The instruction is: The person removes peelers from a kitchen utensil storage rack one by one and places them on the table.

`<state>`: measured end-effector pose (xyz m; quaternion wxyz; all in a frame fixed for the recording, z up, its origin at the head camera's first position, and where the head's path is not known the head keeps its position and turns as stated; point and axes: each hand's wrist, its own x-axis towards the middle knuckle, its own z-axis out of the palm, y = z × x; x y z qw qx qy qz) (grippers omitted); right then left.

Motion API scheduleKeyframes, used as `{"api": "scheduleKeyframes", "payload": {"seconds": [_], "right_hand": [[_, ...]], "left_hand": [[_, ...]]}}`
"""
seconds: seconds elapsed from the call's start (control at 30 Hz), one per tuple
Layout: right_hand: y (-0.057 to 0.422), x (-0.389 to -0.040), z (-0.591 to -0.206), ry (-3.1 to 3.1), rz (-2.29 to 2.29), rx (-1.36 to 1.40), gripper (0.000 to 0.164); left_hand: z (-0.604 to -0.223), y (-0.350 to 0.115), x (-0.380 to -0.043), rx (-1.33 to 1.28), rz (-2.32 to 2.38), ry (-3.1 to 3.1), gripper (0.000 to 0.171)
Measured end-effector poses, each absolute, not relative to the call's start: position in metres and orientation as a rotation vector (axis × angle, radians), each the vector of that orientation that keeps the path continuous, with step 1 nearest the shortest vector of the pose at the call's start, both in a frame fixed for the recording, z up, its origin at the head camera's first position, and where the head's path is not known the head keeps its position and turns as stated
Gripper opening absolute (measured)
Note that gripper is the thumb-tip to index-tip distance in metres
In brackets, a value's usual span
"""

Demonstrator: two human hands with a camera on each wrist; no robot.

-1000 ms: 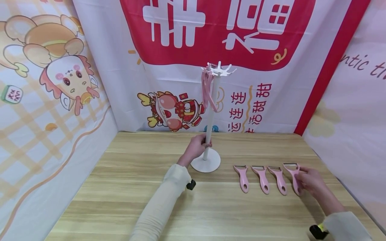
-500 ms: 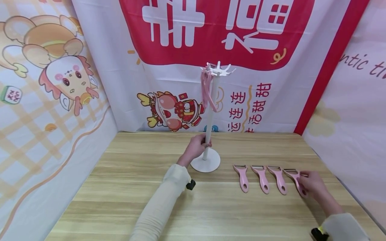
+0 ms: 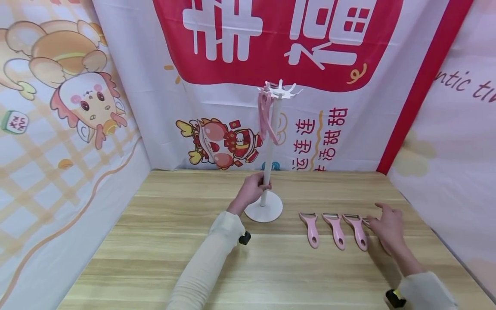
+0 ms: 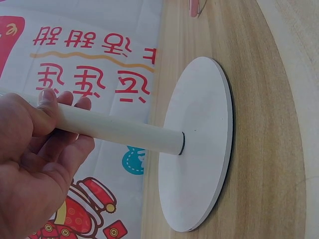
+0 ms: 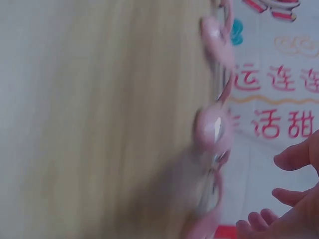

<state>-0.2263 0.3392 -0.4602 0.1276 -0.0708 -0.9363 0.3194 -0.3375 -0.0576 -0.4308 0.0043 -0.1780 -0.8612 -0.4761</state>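
My left hand [image 3: 252,189] grips the white pole [image 4: 119,132] of an upright hook stand, low down, just above its round base [image 3: 271,211]. Pink strip-like things [image 3: 265,116] hang from the stand's hooked top [image 3: 280,91]. To the right lie three pink peelers in a row, the left one [image 3: 311,230], the middle one [image 3: 336,232] and the right one [image 3: 357,232]. A further pink peeler [image 3: 366,222] at the row's end is mostly hidden beneath my right hand [image 3: 389,228]. In the right wrist view that hand's fingers [image 5: 294,157] are spread, holding nothing.
The wooden table [image 3: 155,254] ends at a printed cloth backdrop [image 3: 240,99] close behind the stand. Cloth walls stand at the left [image 3: 77,172] and right [image 3: 453,172].
My right hand has let go of the rightmost peeler, which turned askew, and has shifted left over it with fingers spread. My left hand keeps its grip on the pole.
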Motion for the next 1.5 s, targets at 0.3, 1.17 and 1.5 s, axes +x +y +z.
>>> {"api": "scheduleKeyframes", "payload": {"seconds": [0.3,1.17,1.5], "right_hand": [[0.296,-0.235,-0.441,-2.636,1.066,-0.116,0.057],[0.168,-0.282,-0.433,-2.396,1.710,0.087,0.056],[0.129,-0.298,-0.424,-2.362,1.781,0.259,0.060]], "left_hand": [[-0.431,-0.056,-0.339,-0.587,-1.474,-2.673,0.009],[-0.437,-0.056,-0.334,-0.588,-1.533,-2.661,0.019],[-0.437,-0.059,-0.326,-0.513,-1.560,-2.568,0.030]]}}
